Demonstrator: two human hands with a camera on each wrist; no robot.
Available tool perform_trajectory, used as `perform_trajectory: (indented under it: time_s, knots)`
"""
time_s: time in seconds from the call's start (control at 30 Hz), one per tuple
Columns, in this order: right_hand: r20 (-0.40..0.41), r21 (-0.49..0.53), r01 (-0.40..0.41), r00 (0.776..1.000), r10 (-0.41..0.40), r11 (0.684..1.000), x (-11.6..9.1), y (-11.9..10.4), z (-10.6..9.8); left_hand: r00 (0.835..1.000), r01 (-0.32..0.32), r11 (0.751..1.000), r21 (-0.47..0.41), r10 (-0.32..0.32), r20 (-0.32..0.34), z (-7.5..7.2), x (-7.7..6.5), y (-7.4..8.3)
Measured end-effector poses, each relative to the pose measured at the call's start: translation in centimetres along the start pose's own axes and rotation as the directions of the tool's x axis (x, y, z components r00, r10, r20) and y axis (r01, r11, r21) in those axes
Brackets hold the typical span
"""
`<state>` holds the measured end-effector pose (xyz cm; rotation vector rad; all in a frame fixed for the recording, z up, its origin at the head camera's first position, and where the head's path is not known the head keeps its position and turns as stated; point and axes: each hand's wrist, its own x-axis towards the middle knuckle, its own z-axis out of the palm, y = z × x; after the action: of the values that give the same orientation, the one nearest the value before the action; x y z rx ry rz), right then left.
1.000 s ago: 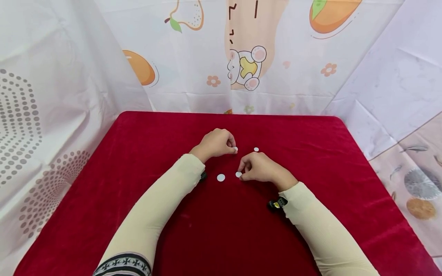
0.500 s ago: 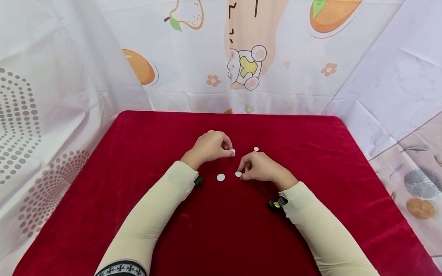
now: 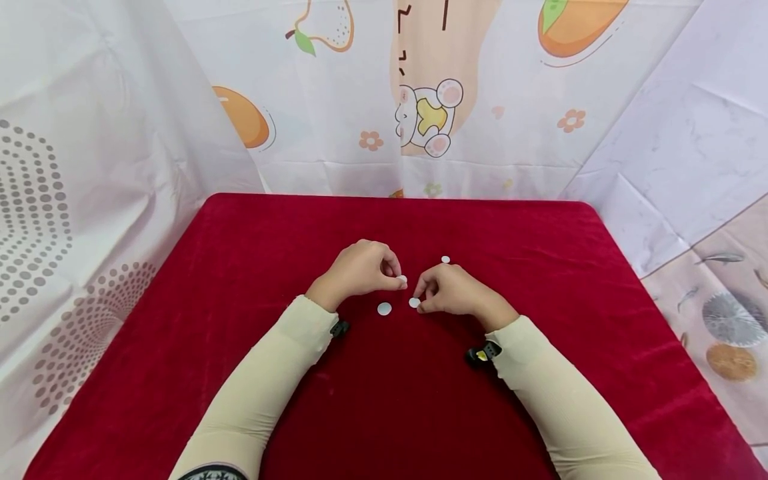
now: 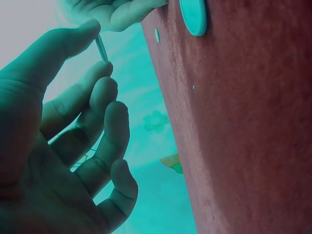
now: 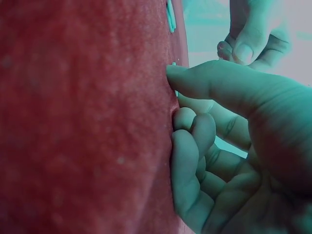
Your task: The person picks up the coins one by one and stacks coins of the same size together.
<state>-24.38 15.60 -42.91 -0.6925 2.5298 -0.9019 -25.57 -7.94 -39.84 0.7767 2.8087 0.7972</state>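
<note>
My left hand (image 3: 359, 270) pinches a small white disc (image 3: 403, 281) between thumb and index fingertip. In the left wrist view this disc (image 4: 101, 48) shows edge-on as a thin round, held off the red cloth, with the other fingers loosely bent. My right hand (image 3: 454, 291) is down on the cloth, thumb and index finger at opposite edges of a second white disc (image 3: 415, 303); its thumb hides most of that disc in the right wrist view. A larger white disc (image 3: 384, 309) lies flat on the cloth between the two forearms.
One more small white disc (image 3: 445, 259) lies beyond my right hand. Red velvet cloth (image 3: 384, 413) covers the table, whose far edge meets a white printed curtain (image 3: 336, 100). Pale draped sheets hang at the left and right sides.
My left hand has moved back toward me and slightly left, carrying its pinched disc, and now hangs just beyond the larger disc. My right hand and the discs on the cloth stay put.
</note>
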Motion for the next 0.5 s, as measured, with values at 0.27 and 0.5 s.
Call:
perform_trajectory:
  time_s: [0.27, 0.5]
  knots:
    - [0.008, 0.007, 0.007, 1.000, -0.007, 1.000, 0.0, -0.2, -0.1, 0.998, 0.001, 1.000, 0.022, -0.003, 0.057, 0.8, -0.2, 0.4]
    - [0.007, -0.001, -0.002, 1.000, 0.002, 1.000, 0.0, -0.1, -0.1, 0.991, -0.013, 0.999, 0.038, 0.008, 0.131, 1.7, -0.1, 1.0]
